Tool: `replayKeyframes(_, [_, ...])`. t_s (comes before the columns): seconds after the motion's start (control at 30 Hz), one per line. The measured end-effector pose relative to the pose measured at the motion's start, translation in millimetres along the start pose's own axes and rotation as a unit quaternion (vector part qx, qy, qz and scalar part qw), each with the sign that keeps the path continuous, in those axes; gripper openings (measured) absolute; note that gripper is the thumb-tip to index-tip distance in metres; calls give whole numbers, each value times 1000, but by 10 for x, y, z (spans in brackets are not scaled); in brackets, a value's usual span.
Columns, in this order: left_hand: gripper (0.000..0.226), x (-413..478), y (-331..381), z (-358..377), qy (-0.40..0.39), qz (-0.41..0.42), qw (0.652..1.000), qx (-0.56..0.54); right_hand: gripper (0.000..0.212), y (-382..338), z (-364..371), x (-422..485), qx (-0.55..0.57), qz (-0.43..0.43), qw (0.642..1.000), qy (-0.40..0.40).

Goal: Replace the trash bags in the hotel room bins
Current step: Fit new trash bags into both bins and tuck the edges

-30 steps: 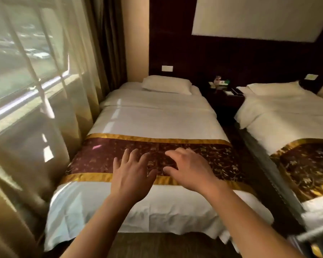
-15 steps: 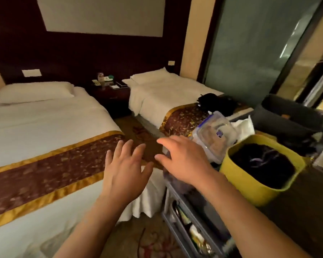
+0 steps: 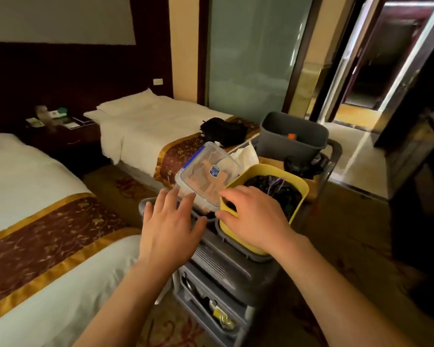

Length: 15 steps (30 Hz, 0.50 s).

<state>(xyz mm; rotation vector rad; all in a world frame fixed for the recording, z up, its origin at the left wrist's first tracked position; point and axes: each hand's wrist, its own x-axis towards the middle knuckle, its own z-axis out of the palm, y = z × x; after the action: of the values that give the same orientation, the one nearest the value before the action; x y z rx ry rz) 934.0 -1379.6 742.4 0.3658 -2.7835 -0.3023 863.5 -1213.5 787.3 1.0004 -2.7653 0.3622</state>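
A grey housekeeping cart (image 3: 226, 269) stands in front of me. On its top sits a yellow tub (image 3: 298, 196) filled with dark plastic bags (image 3: 271, 189). My right hand (image 3: 251, 219) hovers over the tub's near rim, fingers spread and relaxed, holding nothing. My left hand (image 3: 171, 224) is spread flat just left of it, fingertips close to a tilted clear lidded box (image 3: 206, 176). A grey bin (image 3: 293, 136) stands at the cart's far end.
One bed (image 3: 35, 209) with a brown and gold runner lies at my left, a second bed (image 3: 156, 126) with a black bag (image 3: 223, 128) behind the cart. Between them is a dark nightstand (image 3: 60, 136). An open doorway (image 3: 361, 96) is at the right.
My view has swung right from the window-side bed to the cart. Both hands have stayed raised and spread, and now sit over the cart's top, the right hand at the yellow tub.
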Motion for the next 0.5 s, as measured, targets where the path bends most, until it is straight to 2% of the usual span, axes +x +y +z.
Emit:
replayKeyframes(0.3, [66, 347, 579, 284, -44, 78, 995, -30, 47, 645, -77, -184, 7, 96, 995, -6])
replayKeyframes(0.5, [67, 515, 1102, 486, -34, 75, 997, -8, 50, 1421, -128, -248, 13, 101, 995, 3])
